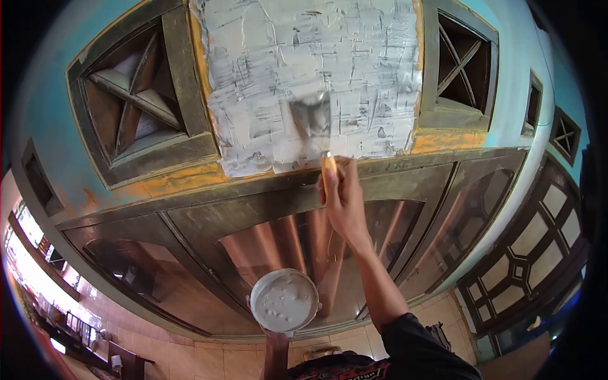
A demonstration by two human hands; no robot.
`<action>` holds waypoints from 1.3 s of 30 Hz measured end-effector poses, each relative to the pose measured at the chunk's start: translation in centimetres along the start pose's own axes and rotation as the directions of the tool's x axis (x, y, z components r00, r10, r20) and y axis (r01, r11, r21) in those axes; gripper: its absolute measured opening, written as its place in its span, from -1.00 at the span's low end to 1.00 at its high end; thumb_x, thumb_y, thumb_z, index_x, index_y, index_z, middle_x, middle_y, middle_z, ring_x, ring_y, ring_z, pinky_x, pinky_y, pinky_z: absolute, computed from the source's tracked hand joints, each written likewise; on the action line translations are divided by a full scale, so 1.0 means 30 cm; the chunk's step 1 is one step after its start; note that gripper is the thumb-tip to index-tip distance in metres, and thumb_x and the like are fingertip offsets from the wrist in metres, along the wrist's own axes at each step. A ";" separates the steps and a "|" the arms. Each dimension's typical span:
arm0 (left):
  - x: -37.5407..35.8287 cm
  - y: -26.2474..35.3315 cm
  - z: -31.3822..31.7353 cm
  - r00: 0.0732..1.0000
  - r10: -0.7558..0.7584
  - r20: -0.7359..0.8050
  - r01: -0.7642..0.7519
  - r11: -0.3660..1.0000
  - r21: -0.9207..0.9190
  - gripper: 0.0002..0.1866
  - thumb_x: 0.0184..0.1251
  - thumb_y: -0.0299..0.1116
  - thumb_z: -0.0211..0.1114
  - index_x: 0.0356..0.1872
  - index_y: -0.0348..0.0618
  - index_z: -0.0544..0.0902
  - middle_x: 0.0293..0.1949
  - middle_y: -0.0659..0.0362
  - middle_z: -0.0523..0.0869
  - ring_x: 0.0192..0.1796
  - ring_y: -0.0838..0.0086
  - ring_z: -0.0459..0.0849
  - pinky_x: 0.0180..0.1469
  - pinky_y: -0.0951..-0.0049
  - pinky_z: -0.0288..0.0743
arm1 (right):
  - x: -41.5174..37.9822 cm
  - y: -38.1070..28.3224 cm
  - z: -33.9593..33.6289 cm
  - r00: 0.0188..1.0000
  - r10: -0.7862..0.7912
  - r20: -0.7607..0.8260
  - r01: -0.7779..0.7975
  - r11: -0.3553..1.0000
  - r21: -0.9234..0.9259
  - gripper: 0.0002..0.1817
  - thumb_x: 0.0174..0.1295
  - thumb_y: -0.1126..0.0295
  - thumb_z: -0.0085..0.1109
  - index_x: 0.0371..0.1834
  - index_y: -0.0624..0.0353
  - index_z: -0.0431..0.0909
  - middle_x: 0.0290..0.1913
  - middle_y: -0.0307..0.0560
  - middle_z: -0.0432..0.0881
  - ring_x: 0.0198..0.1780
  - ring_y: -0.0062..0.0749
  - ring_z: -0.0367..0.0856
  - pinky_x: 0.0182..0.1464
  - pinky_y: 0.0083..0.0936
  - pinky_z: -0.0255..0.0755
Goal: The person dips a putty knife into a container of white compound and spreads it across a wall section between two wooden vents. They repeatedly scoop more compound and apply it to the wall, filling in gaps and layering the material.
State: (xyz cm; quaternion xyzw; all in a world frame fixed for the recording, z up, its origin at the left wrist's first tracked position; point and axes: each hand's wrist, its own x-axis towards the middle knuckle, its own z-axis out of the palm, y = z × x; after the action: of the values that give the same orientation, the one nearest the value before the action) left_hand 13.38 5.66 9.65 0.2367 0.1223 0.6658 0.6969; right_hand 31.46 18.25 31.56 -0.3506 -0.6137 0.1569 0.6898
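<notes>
My right hand (342, 193) is closed around the yellowish handle of a putty knife (329, 166). Its wide metal blade, smeared by motion, lies against a wall panel (266, 76) coated in rough white and grey filler with crossing strokes. Lower down, my left hand (276, 332) holds a round tub (284, 300) from beneath and around its sides; most of those fingers are hidden. Inside the tub is a pale grey-white paste with a lumpy surface.
Wooden vent frames with crossed slats, left (136, 98) and right (465, 63), flank the coated panel. Below run dark wooden window panes (285, 234) with a curtain behind. A dark door with pale panels (529, 244) stands right. Tiled floor (234, 361) shows below.
</notes>
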 end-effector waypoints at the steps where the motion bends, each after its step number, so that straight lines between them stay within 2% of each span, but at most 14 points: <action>1: 0.003 0.000 -0.003 1.000 -0.010 -0.010 0.010 1.000 -0.015 -0.22 0.41 0.41 -0.16 0.42 0.08 0.32 0.35 0.10 0.41 0.34 0.10 0.41 0.29 -0.20 0.41 | -0.027 0.025 0.001 1.000 -0.001 -0.001 0.001 1.000 0.000 -0.77 0.56 0.27 -0.11 -0.01 0.25 0.28 -0.50 -0.19 0.51 -0.55 -0.59 0.42 -0.48 -0.60 0.31; 5: 0.049 -0.002 -0.016 1.000 -0.016 -0.023 0.014 0.998 -0.066 -0.23 0.41 0.40 -0.14 0.40 0.06 0.36 0.32 0.11 0.44 0.32 0.12 0.43 0.29 -0.16 0.42 | -0.182 0.065 -0.004 0.996 0.085 0.009 -0.085 0.996 -0.015 -0.77 0.56 0.27 -0.11 0.01 0.23 0.29 -0.51 -0.19 0.50 -0.57 -0.58 0.42 -0.50 -0.56 0.33; 8: 0.016 -0.048 -0.104 0.988 0.093 -0.127 -0.079 0.990 0.114 -0.23 0.40 0.41 -0.15 0.39 0.08 0.37 0.33 0.12 0.43 0.33 0.09 0.42 0.28 -0.22 0.42 | -0.148 -0.016 -0.019 0.999 0.023 -0.024 -0.023 1.000 -0.013 -0.78 0.56 0.28 -0.11 0.00 0.23 0.29 -0.49 -0.17 0.50 -0.57 -0.56 0.42 -0.51 -0.55 0.32; 10: 0.060 -0.093 -0.154 0.968 0.214 0.130 -0.214 0.977 -0.015 -0.24 0.41 0.41 -0.16 0.39 0.09 0.37 0.34 0.12 0.42 0.33 0.10 0.41 0.30 -0.18 0.40 | -0.060 -0.017 -0.003 1.000 0.018 -0.014 -0.018 1.000 0.017 -0.78 0.56 0.28 -0.11 -0.02 0.23 0.28 -0.49 -0.16 0.50 -0.58 -0.55 0.41 -0.51 -0.55 0.31; 13: 0.162 -0.142 -0.220 0.774 0.434 0.461 -0.346 0.900 -0.266 -0.26 0.43 0.39 -0.16 0.40 0.10 0.36 0.36 0.12 0.40 0.34 0.12 0.41 0.32 -0.13 0.39 | -0.044 0.015 0.000 0.999 0.043 0.030 -0.045 0.995 0.091 -0.79 0.56 0.29 -0.11 -0.06 0.23 0.26 -0.50 -0.11 0.51 -0.57 -0.52 0.43 -0.50 -0.52 0.32; 16: 0.264 -0.172 -0.281 0.394 0.640 0.660 -0.353 0.768 -0.534 -0.27 0.44 0.38 -0.17 0.41 0.11 0.35 0.38 0.13 0.39 0.35 0.14 0.40 0.34 -0.08 0.37 | -0.174 0.032 -0.022 0.991 0.130 0.040 -0.129 0.991 -0.018 -0.81 0.56 0.29 -0.12 -0.06 0.21 0.29 -0.50 -0.14 0.50 -0.55 -0.57 0.44 -0.48 -0.53 0.34; 17: 0.259 -0.174 -0.294 0.390 0.639 0.662 -0.354 0.768 -0.533 -0.27 0.44 0.38 -0.17 0.41 0.11 0.35 0.38 0.13 0.39 0.35 0.14 0.40 0.34 -0.08 0.37 | -0.174 0.041 -0.028 0.991 0.126 0.040 -0.126 0.992 -0.014 -0.81 0.56 0.29 -0.12 -0.06 0.21 0.29 -0.50 -0.14 0.50 -0.55 -0.57 0.44 -0.48 -0.53 0.34; 20: 0.075 -0.085 -0.063 0.667 0.510 0.543 -0.721 0.625 0.298 -0.23 0.42 0.41 -0.19 0.44 0.11 0.29 0.39 0.09 0.35 0.36 0.08 0.38 0.30 -0.18 0.42 | -0.147 0.006 -0.054 1.000 0.017 -0.013 -0.017 0.999 -0.031 -0.81 0.56 0.29 -0.14 -0.09 0.22 0.30 -0.52 -0.15 0.51 -0.55 -0.55 0.47 -0.48 -0.51 0.35; 22: -0.008 -0.048 0.043 0.779 0.518 0.353 -0.545 0.280 0.790 -0.20 0.40 0.44 -0.20 0.46 0.11 0.24 0.39 0.07 0.32 0.36 0.03 0.37 0.27 -0.25 0.45 | -0.074 0.008 -0.044 0.999 0.044 -0.012 -0.044 0.999 0.002 -0.80 0.56 0.30 -0.13 -0.10 0.23 0.30 -0.52 -0.14 0.51 -0.55 -0.52 0.47 -0.48 -0.50 0.35; 23: -0.015 -0.045 0.054 0.783 0.513 0.351 -0.541 0.284 0.791 -0.20 0.40 0.44 -0.20 0.46 0.11 0.24 0.39 0.07 0.32 0.36 0.03 0.37 0.27 -0.25 0.45 | -0.059 0.013 -0.041 0.998 0.057 -0.008 -0.057 0.998 0.038 -0.80 0.56 0.30 -0.13 -0.10 0.23 0.29 -0.52 -0.13 0.51 -0.55 -0.50 0.47 -0.48 -0.49 0.36; 26: -0.005 -0.013 0.071 0.948 0.294 0.123 -0.312 0.782 0.540 -0.15 0.36 0.48 -0.18 0.46 0.10 0.23 0.40 0.05 0.32 0.34 -0.04 0.39 0.19 -0.37 0.46 | -0.139 0.094 -0.046 0.994 0.112 0.021 -0.111 0.994 -0.014 -0.80 0.56 0.30 -0.13 -0.07 0.23 0.29 -0.51 -0.12 0.52 -0.55 -0.48 0.48 -0.48 -0.49 0.36; 28: 0.015 0.001 0.073 0.995 0.085 0.045 -0.094 0.963 0.254 -0.13 0.33 0.51 -0.17 0.46 0.10 0.23 0.40 0.03 0.32 0.32 -0.09 0.41 0.13 -0.45 0.46 | -0.217 0.123 -0.047 0.987 0.161 0.025 -0.163 0.983 0.081 -0.82 0.56 0.33 -0.14 -0.02 0.23 0.31 -0.46 -0.17 0.50 -0.52 -0.57 0.45 -0.46 -0.54 0.36; 35: 0.026 -0.014 -0.018 0.997 -0.080 0.003 0.080 0.986 -0.145 -0.17 0.35 0.45 -0.15 0.39 0.03 0.37 0.36 0.02 0.40 0.30 -0.08 0.42 0.24 -0.41 0.38 | -0.099 0.066 -0.024 0.998 0.051 0.027 -0.055 0.990 0.131 -0.81 0.56 0.34 -0.15 0.01 0.24 0.31 -0.43 -0.16 0.50 -0.49 -0.59 0.44 -0.42 -0.56 0.36; 39: 0.010 0.021 0.111 0.985 -0.171 0.037 0.173 0.924 -0.341 -0.10 0.29 0.53 -0.18 0.44 0.09 0.28 0.40 0.00 0.33 0.31 -0.18 0.41 0.15 -0.51 0.41 | -0.219 0.164 -0.034 0.987 0.147 0.062 -0.152 0.985 0.077 -0.79 0.56 0.31 -0.13 0.04 0.24 0.32 -0.45 -0.18 0.50 -0.51 -0.57 0.44 -0.41 -0.56 0.38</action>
State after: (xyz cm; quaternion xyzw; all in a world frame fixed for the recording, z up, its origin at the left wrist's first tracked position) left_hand 14.46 5.40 12.85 0.1022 0.0226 0.6123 0.7836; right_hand 32.18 17.18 23.39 -0.3626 -0.5979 0.2429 0.6723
